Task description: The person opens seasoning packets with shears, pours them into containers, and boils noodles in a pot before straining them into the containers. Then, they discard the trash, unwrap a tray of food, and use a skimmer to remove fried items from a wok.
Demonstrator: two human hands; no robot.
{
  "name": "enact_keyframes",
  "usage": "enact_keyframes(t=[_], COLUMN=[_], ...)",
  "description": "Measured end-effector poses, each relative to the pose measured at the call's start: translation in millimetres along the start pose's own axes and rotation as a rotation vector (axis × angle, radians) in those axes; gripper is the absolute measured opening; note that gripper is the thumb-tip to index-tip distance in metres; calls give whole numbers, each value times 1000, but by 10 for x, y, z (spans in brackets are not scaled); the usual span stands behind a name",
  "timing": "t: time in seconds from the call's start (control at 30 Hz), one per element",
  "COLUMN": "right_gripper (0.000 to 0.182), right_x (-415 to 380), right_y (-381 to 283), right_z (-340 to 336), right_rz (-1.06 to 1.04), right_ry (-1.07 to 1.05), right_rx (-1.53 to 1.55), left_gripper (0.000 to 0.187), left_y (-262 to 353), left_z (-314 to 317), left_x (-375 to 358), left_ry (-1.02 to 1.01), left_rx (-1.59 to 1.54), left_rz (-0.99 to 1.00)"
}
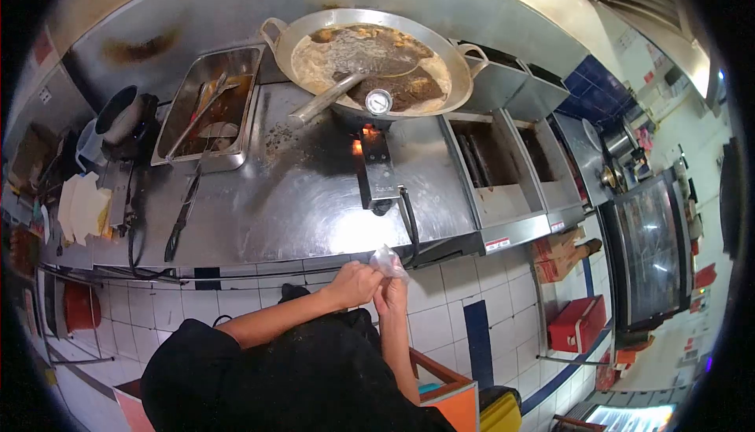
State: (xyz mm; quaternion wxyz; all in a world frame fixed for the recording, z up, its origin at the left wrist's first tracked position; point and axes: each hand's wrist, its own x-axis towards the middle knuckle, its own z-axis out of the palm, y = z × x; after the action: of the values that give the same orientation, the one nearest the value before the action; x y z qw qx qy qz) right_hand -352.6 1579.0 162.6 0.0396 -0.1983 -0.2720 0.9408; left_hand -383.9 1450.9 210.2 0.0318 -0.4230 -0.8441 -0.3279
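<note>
Both hands meet in front of the steel counter's front edge. My left hand (354, 284) is closed at the edge of a small clear plastic bag (388, 262). Fingers of my right hand (391, 293) are pressed together on the lower part of the same bag. Above the counter (299, 196), a wide wok (464, 90) holds bubbling dark liquid, with a long-handled strainer (326, 100) resting across its rim and a round dial thermometer (378, 101) at its near side.
Flames show at the burner (377, 164) under the wok. To the left are a steel tray (236, 153) with ladles, black-handled tongs (182, 219) and cardboard pieces (82, 208). Fryer wells (499, 164) stand right; a red cooler (576, 324) and an orange cabinet (458, 407) are lower.
</note>
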Motion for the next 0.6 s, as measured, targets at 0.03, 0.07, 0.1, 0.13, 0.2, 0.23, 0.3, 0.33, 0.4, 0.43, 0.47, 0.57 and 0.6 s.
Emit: enact_keyframes(t=[0.03, 0.07, 0.1, 0.13, 0.2, 0.23, 0.3, 0.33, 0.4, 0.43, 0.47, 0.57, 0.6], right_gripper=[38, 38, 38, 41, 43, 46, 58, 58, 60, 59, 59, 52, 52], right_x=[45, 73, 59, 40, 24, -6, 19, -14, -75, -154, -196, -311, -341], right_y=[-35, -58, -93, -153, -209, -229, -300, -341, -467, -545, -541, -563, -571], right_z=[-22, -54, -59, -25, -55, -127, -142, -188, -287, -302, -366, -543, -573], right_rz=[-108, -215, -203, -213, -214, -177, -166, -163, -152, -98, -98, -88, -98], right_ry=[-17, -30, -22, -15, 18, 50, 97, 106, 100, 48, 53, 217, 218], right_rx=[-84, -166, -163, -216, -267, -214, -140, -141, -49, -75, -75, -19, -51], left_gripper=[10, 10, 8, 7, 7, 7, 11, 15, 25, 31, 37, 44, 44], left_y=[-4, -17, -18, -6, 18, 52, 47, -39, -509, -755, -877, -1177, -1202], left_z=[22, 50, 75, 81, 91, 121, 124, 233, 723, 928, 875, 1028, 1056], left_x=[34, 75, 111, 144, 180, 190, 303, 348, 489, 591, 779, 1032, 1094], left_ry=[-10, -13, 31, 70, 49, 11, 78, 54, 102, 176, 115, 190, 237], left_rx=[11, 13, -23, -61, -101, -157, -291, -415, -714, -893, -996, -1193, -1213], left_rz=[8, -2, -11, -19, 40, 87, 82, -153, -615, -845, -1050, -1075, -1038])
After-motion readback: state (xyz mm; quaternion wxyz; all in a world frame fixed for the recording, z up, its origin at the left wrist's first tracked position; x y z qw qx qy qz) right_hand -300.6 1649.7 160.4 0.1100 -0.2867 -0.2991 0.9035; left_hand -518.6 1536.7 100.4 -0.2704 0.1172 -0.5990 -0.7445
